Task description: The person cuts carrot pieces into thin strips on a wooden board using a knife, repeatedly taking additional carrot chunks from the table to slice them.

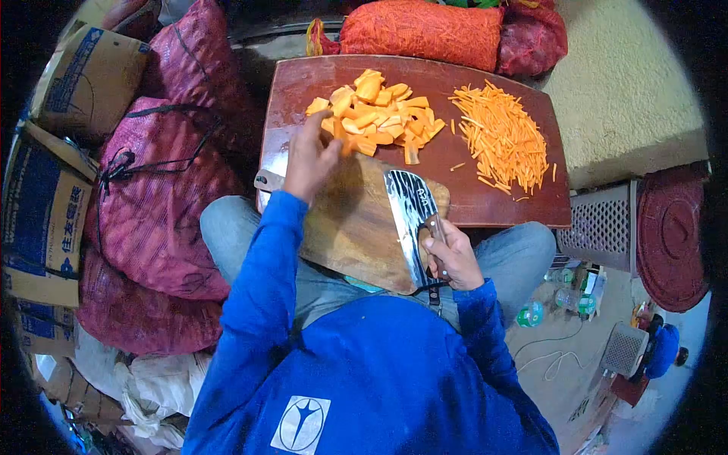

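My right hand (453, 254) grips the dark handle of a cleaver (409, 216), its broad patterned blade lying over the right side of a wooden cutting board (345, 216). The board rests tilted across my lap and against the table's near edge. At the left edge of a pile of flat orange slices (371, 114), possibly carrot, my left hand (312, 155) reaches with thumb and fingers apart. Its fingertips are at the nearest slices; whether they touch one is hard to see. A heap of thin orange strips (504, 136) lies on the table's right side.
The red-brown table (296, 80) stands before my knees. Purple mesh sacks (155, 205) and cardboard boxes (49, 205) crowd the left. An orange mesh sack (421, 32) lies behind the table. To the right are a pale ledge (626, 98), a grey crate (599, 224) and plastic bottles (529, 314).
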`<state>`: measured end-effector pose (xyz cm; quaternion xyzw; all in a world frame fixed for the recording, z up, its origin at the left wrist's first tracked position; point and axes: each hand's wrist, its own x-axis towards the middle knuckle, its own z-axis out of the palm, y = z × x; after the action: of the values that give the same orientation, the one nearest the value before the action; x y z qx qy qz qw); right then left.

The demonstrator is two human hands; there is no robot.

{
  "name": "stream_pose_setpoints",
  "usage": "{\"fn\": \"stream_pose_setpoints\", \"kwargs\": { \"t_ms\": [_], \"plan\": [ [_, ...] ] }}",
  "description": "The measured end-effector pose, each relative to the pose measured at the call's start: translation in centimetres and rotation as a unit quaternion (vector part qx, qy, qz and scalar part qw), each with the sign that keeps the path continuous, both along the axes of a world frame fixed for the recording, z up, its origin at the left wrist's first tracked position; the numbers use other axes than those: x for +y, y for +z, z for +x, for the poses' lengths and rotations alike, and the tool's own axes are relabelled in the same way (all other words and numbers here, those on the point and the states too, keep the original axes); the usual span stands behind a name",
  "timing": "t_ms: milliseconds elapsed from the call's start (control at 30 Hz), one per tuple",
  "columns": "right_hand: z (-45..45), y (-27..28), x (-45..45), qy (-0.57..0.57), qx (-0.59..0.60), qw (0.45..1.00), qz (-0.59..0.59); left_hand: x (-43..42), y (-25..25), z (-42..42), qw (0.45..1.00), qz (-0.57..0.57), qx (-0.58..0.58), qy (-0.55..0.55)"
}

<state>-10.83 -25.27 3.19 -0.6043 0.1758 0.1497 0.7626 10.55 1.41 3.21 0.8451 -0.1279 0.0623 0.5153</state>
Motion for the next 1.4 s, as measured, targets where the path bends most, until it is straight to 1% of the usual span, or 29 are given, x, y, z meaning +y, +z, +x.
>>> {"fn": "stream_pose_setpoints", "kwargs": {
  "t_ms": [67,100,133,167,200,233,267,300,333,367,433,467,533,567,600,633,700,733,800,900,1033,1100,1133,1200,1233,1300,1333,1400],
  "plan": [
    [-0.1,0.9,-0.1,0.016,-0.006,1.0,-0.007,-0.7,-0.1,-3.4,0.997,-0.035,0.07,-0.029],
    [-0.1,1.4,-0.1,0.034,-0.012,0.999,-0.012,-0.9,-1.2,-5.4,0.999,0.021,0.024,-0.033],
    [0.0,1.8,0.0,0.036,-0.009,0.999,-0.011,-2.0,1.0,-8.3,0.996,0.029,0.085,-0.026],
    [0.2,2.1,0.1,0.063,-0.045,0.995,-0.059,-2.8,0.6,-10.4,0.989,-0.04,0.138,-0.026],
    [0.3,2.4,0.2,0.089,-0.08,0.987,-0.107,-2.6,-1.0,-11.7,0.998,0.028,0.05,-0.036],
    [0.3,2.4,0.3,0.115,-0.115,0.974,-0.156,-2.7,-1.4,-12.5,0.994,0.094,-0.039,-0.047],
    [0.4,1.7,0.8,0.112,-0.221,0.939,-0.237,-2.5,-1.7,-13.3,0.994,0.093,-0.037,-0.048],
    [0.4,1.8,0.9,0.112,-0.219,0.94,-0.239,-2.1,-1.9,-13.8,0.985,0.149,-0.071,-0.054],
    [0.6,2.7,1.2,0.14,-0.209,0.931,-0.266,-2.0,-1.7,-14.1,0.971,0.204,-0.105,-0.061],
    [0.7,3.6,1.5,0.17,-0.198,0.92,-0.293,-1.9,-1.7,-14.1,0.972,0.202,-0.103,-0.062],
    [0.8,4.3,2.0,0.174,-0.205,0.918,-0.29,-1.7,-1.7,-13.5,0.975,0.175,-0.094,-0.096],
    [0.7,4.4,2.3,0.184,-0.201,0.914,-0.302,-1.6,-1.6,-13.4,0.975,0.176,-0.093,-0.096],
    [0.3,4.7,2.8,0.192,-0.194,0.909,-0.314,-1.6,-1.6,-13.4,0.964,0.207,-0.091,-0.139],
    [-0.1,5.2,3.1,0.198,-0.201,0.897,-0.341,-1.6,-1.7,-13.4,0.964,0.206,-0.089,-0.14],
    [-0.6,5.5,3.3,0.203,-0.207,0.883,-0.368,-1.6,-1.8,-13.3,0.96,0.21,-0.111,-0.144],
    [-1.2,5.6,3.4,0.203,-0.203,0.884,-0.369,-1.5,-1.9,-13.3,0.956,0.214,-0.133,-0.148],
    [-2.3,5.9,3.6,0.197,-0.224,0.867,-0.4,-1.3,-1.8,-13.4,0.958,0.207,-0.128,-0.155],
    [-2.7,6.1,3.6,0.198,-0.221,0.867,-0.401,-1.3,-1.7,-13.3,0.958,0.202,-0.126,-0.16],
    [-3.0,6.5,3.6,0.231,-0.159,0.868,-0.411,-1.2,-1.5,-13.3,0.955,0.212,-0.123,-0.168],
    [-2.7,7.2,4.3,0.224,-0.13,0.875,-0.41,-1.3,-1.6,-13.4,0.952,0.219,-0.125,-0.172],
    [0.0,6.5,5.5,0.212,-0.138,0.874,-0.414,-1.4,-1.3,-13.6,0.947,0.226,-0.137,-0.183],
    [2.1,6.4,5.9,0.253,-0.095,0.86,-0.433,-1.4,-1.5,-13.6,0.95,0.216,-0.127,-0.185],
    [2.7,6.0,5.8,0.253,-0.095,0.861,-0.432,-1.3,-1.6,-13.6,0.954,0.206,-0.116,-0.186],
    [3.5,4.3,5.6,0.218,-0.147,0.88,-0.395,-1.0,-1.7,-13.6,0.953,0.207,-0.107,-0.195],
    [3.9,3.7,5.4,0.217,-0.145,0.88,-0.396,-1.1,-1.7,-13.7,0.952,0.207,-0.098,-0.203],
    [4.4,3.0,5.5,0.204,-0.215,0.877,-0.377,-1.0,-1.4,-13.8,0.953,0.197,-0.111,-0.2],
    [4.2,3.2,5.5,0.205,-0.217,0.877,-0.377,-0.9,-1.3,-13.6,0.954,0.191,-0.127,-0.192],
    [3.0,4.2,5.1,0.182,-0.201,0.899,-0.344,-0.6,-1.3,-13.6,0.955,0.188,-0.126,-0.194]
  ]
}}
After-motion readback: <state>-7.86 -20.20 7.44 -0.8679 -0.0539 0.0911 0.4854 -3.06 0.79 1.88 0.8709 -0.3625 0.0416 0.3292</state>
